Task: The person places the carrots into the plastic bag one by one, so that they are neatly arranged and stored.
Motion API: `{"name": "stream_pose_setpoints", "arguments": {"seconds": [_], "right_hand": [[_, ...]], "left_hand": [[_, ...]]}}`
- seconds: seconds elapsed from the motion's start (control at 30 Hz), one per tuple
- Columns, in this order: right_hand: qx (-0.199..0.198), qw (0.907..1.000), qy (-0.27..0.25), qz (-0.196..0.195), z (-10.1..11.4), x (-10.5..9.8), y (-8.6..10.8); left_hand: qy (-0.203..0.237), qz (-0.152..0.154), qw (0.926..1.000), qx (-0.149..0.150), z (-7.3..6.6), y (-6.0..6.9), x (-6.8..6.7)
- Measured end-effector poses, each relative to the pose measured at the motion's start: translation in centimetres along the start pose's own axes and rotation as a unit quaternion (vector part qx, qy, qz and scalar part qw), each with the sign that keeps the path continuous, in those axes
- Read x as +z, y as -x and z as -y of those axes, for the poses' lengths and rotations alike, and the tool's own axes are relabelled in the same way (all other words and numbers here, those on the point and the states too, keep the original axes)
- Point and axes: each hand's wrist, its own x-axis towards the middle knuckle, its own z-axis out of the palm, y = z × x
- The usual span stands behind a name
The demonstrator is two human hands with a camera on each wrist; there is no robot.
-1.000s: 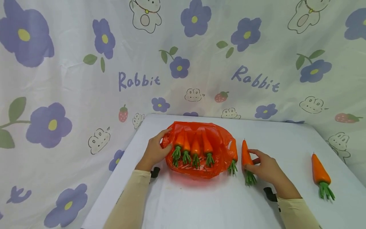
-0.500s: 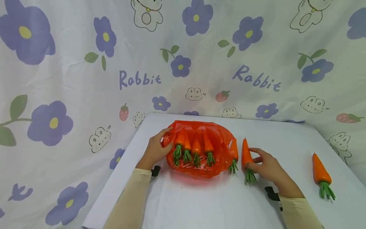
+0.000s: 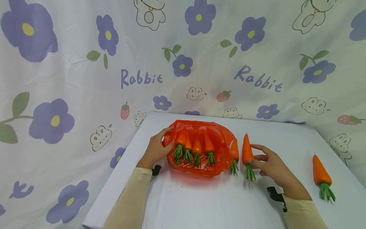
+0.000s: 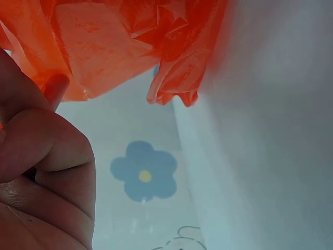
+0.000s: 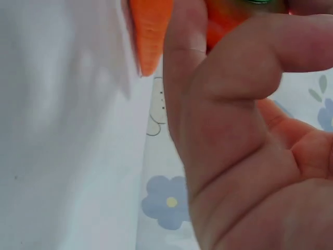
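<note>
A red plastic bag (image 3: pixel 197 171) lies with its mouth toward me, and several orange carrots (image 3: pixel 196 148) with green tops rest in it. My left hand (image 3: pixel 155 149) holds the bag's left rim between thumb and fingers; in the left wrist view, red plastic (image 4: pixel 104 47) spreads above the curled fingers. Right of the bag, my right hand (image 3: pixel 267 162) pinches a carrot (image 3: pixel 247 152) near its leafy end, its tip pointing away from me. Fingers of the right hand cover much of the right wrist view. Another carrot (image 3: pixel 235 152) sits against the bag's right side, partly behind red plastic.
A lone carrot (image 3: pixel 321 173) lies far right on the white table (image 3: pixel 200 206). Behind the table hangs a white cloth (image 3: pixel 85 82) printed with flowers and rabbits. Dark wrist mounts (image 3: pixel 275 194) sit below the hands.
My right hand has raised its carrot slightly from the table and shifted it a little away from me. The left hand keeps its hold on the bag. The view has shifted slightly.
</note>
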Motion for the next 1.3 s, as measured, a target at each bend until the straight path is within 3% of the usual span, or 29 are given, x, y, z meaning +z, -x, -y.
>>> {"name": "stream_pose_setpoints", "arguments": {"seconds": [0.2, 0.43, 0.83, 1.0, 1.13, 1.3], "right_hand": [[-0.012, 0.9991, -0.042, -0.001, 1.4, -1.2, 0.7], [-0.061, 0.9961, -0.061, 0.019, 3.6, -1.8, 0.9], [-0.134, 0.9792, -0.068, 0.137, 9.5, 0.2, 0.3], [-0.141, 0.9698, -0.034, 0.196, 12.1, 2.1, -0.3], [-0.149, 0.9602, 0.025, 0.235, 14.4, 3.7, -0.9], [-0.145, 0.9511, 0.093, 0.256, 16.6, 5.4, -2.1]], "left_hand": [[-0.001, 0.0, 1.0, 0.002, -0.3, -0.1, -0.1], [-0.002, 0.0, 1.0, -0.002, -0.6, -0.1, -0.5], [0.001, -0.001, 1.0, 0.001, -0.3, 0.2, -0.5], [-0.002, 0.002, 1.0, 0.002, -0.3, 0.2, -0.2], [-0.001, 0.006, 1.0, -0.005, -0.4, 0.3, 0.0], [-0.004, 0.006, 1.0, -0.001, -0.5, 0.3, 0.1]]}}
